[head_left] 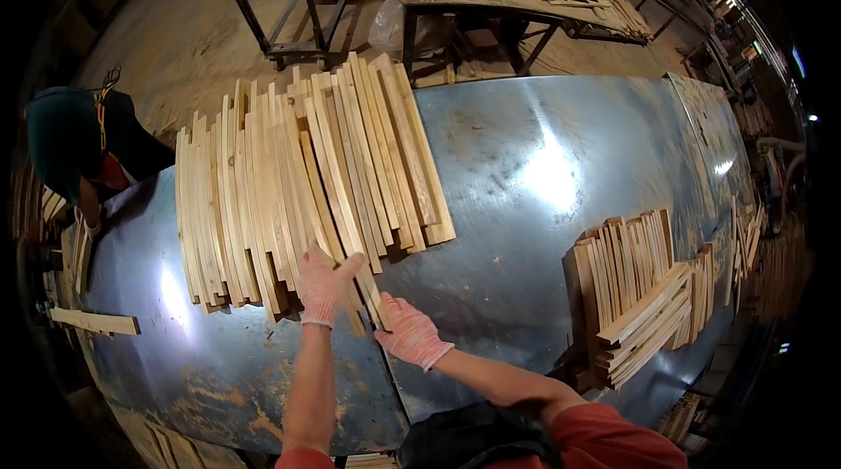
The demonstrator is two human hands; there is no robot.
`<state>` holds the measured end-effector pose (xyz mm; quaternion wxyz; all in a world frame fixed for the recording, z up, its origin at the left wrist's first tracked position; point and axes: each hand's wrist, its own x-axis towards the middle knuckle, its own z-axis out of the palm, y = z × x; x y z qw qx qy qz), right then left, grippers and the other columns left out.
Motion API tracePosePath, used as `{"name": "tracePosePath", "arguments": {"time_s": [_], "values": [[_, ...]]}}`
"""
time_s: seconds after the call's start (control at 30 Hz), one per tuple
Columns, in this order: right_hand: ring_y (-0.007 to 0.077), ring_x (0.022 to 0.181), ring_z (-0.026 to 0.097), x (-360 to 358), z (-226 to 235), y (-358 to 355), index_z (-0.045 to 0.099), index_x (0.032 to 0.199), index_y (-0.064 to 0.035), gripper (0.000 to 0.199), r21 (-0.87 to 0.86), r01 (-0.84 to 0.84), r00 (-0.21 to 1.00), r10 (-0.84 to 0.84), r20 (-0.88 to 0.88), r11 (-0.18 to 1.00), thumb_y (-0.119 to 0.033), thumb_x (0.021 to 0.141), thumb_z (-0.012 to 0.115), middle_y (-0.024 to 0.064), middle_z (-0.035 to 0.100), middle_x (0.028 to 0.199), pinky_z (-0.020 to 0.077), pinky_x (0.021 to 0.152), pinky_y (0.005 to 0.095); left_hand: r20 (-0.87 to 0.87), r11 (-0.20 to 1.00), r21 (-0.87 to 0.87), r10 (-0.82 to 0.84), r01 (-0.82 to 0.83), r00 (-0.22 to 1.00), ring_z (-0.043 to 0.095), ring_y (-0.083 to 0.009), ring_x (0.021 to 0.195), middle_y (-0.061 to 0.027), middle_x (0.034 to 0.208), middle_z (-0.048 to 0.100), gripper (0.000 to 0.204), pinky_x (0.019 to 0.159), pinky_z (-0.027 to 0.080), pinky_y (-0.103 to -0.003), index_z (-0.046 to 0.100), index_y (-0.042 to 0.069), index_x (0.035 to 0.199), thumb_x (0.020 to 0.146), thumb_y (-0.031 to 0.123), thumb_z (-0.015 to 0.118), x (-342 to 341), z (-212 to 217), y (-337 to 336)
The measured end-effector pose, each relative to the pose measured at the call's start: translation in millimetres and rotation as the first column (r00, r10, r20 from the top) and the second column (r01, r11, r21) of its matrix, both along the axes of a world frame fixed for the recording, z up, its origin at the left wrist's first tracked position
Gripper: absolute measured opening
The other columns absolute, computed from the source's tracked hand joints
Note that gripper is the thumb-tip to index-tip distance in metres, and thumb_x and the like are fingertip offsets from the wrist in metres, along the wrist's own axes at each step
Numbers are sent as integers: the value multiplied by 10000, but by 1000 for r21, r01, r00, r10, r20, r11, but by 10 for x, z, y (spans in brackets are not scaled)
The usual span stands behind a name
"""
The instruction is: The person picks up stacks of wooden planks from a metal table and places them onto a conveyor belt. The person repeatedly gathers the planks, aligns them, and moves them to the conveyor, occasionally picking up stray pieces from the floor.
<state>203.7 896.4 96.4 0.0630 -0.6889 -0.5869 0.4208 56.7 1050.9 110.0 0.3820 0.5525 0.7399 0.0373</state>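
Observation:
A wide row of pale wooden strips (254,180) lies side by side on the metal tabletop in front of me, their near ends uneven. My left hand (322,287), in a pinkish knit glove, rests on the near ends of the strips with thumb and fingers apart. In a matching glove, my right hand (412,333) grips the near end of one wooden strip (357,246) that juts out toward me beyond its neighbours. Its fingertips beneath the strip are partly hidden.
Stacked wooden pieces (626,281) sit at the right of the metal table (491,171). At the far left a person (74,141) bends over the table edge, near a loose strip (95,322). Beyond stand a metal frame cart (302,9) and a bench (491,5) with wood.

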Motion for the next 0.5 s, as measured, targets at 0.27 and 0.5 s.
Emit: {"name": "tracePosePath", "arguments": {"time_s": [0.27, 0.5], "values": [[421, 1399, 569, 317, 306, 4, 364, 1624, -26, 830, -48, -75, 974, 63, -217, 996, -337, 948, 732, 247, 579, 1496, 483, 1156, 493, -154, 992, 123, 43, -24, 987, 665, -432, 1277, -352, 1364, 658, 892, 1070, 540, -494, 579, -85, 1376, 715, 402, 928, 294, -327, 344], [415, 1380, 600, 995, 94, -964, 430, 1648, -2, 847, -73, 94, 905, -116, -409, 993, -400, 948, 694, 248, 638, 1495, 470, 1174, 462, 731, 994, -41, 102, -106, 675, 714, -238, 900, -86, 968, 712, 312, 779, 601, -386, 741, -67, 1057, 896, 173, 623, 213, -60, -172]]}}
